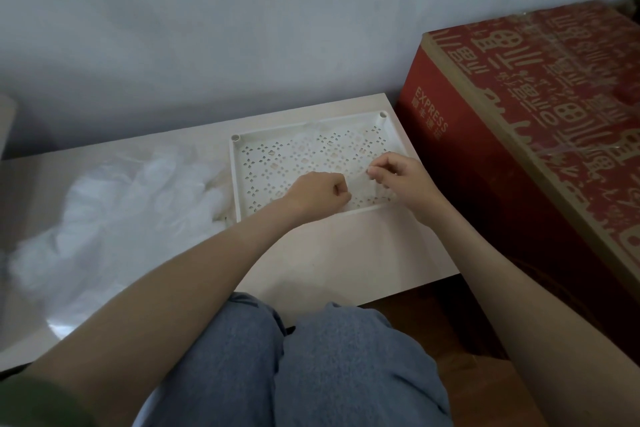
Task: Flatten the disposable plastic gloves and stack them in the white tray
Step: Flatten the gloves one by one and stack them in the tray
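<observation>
Head view: your left hand [320, 192] and right hand [398, 177] pinch a glove [360, 184] over the tray's [235, 180] front right corner; it probably needs smoothing flat next

The white tray [235, 184], rectangular with a floor pierced in diamond patterns, lies flat. A clear glove [358, 182] is spread over its right half, pinched by the left hand [320, 191] and right hand [398, 173]. The heap of gloves [138, 204], crumpled and translucent white, touches the tray's left wall.

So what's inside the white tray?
A see-through plastic glove lies in the white tray, pinched by the left hand and right hand. The holey floor shows through it. Whatever is beneath the hands is hidden.
</observation>
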A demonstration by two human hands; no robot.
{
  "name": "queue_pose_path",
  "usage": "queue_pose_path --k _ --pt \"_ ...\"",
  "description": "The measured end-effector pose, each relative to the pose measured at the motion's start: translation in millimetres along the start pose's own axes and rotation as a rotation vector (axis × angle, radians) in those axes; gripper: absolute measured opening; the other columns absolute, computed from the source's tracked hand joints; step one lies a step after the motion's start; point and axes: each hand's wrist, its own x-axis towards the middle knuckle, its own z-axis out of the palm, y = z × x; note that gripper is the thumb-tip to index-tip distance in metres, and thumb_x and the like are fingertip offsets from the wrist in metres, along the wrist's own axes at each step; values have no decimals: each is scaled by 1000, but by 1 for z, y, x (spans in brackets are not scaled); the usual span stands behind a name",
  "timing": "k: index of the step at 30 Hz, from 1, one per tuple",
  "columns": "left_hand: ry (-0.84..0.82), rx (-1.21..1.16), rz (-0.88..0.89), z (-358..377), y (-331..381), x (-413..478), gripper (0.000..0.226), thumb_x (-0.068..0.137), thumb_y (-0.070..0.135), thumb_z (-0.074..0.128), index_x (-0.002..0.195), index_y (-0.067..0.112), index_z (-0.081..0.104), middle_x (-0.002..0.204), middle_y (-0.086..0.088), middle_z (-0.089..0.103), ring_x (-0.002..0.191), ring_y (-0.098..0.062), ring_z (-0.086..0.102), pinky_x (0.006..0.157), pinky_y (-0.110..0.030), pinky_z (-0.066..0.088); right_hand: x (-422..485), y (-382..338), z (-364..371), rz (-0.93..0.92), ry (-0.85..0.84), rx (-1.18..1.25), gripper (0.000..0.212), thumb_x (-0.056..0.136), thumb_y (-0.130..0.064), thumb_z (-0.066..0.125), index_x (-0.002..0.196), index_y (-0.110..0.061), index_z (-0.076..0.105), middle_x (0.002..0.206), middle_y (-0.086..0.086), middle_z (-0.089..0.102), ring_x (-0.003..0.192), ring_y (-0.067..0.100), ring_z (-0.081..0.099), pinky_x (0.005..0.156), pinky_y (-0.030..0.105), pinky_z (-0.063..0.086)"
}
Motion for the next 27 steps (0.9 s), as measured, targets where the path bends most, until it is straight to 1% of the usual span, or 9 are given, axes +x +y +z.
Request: queue_pose_path --k 3,6,8,11,16,19,22,25,27 --pt "-66 -177 -6 -7 -7 -1 25 96 40 49 103 22 63 101 7 64 93 -10 56 74 -22 39 -1 1 -9 47 -28 61 18 93 -9 56 76 -8 62 76 -2 64 71 5 55 68 16 42" --pt "-61 -258 41 -10 -13 -4 19 97 25 50 110 22 64 114 7 65 106 -9 56 88 -19 39 0 3 -17 101 -52 90 36 92 -15 49 59 -12 61 75 2 68 72 9 58 71 24 41" --pt "-50 -261 68 -11 -14 -6 26 97 13 47 114 22 64 118 8 64 111 -6 56 91 -15 37 0 0 -20 122 -47 56 34 86 -21 50 53 -14 57 78 4 69 68 4 58 68 18 42" --pt "-85 -206 98 -13 -14 -6 43 93 0 41 122 23 62 126 10 61 111 1 53 90 -9 31 -2 -5 -22 124 -46 -10 33 91 -18 52 62 -4 55 80 6 66 61 -3 55 63 10 40" --pt "-67 -145 154 -11 -17 -3 43 87 -1 52 119 25 62 136 7 54 119 -9 53 94 -17 36 -3 -5 -23 102 -66 -68 15 89 -4 58 74 -3 56 72 5 62 65 2 55 67 11 42" --pt "-48 8 229 -5 -19 0 40 87 6 57 121 28 60 149 2 39 131 -18 39 106 -27 30 -3 -2 -23 99 -83 -139 7 86 -7 63 83 -5 57 68 2 65 70 13 56 69 25 42" --pt "-51 158 220 -1 -19 1 49 91 21 57 137 33 46 159 -4 15 143 -25 16 117 -42 16 -3 3 -26 103 -135 -259 6 86 -11 63 91 -14 64 71 -1 62 69 11 52 67 27 40" --pt "-93 236 137 3 -19 1 69 94 31 53 151 33 14 160 -6 -10 147 -23 -6 119 -44 2 -1 8 -30 93 -268 -448 14 84 -10 62 90 -22 67 80 -4 57 72 9 50 70 23 43" --pt "-132 259 80 4 -20 3 76 96 35 51 152 30 1 159 -7 -15 147 -23 -11 119 -45 -2 1 10 -30 87 -314 -525 19 82 -10 65 87 -29 65 85 -4 55 74 11 50 70 23 44"
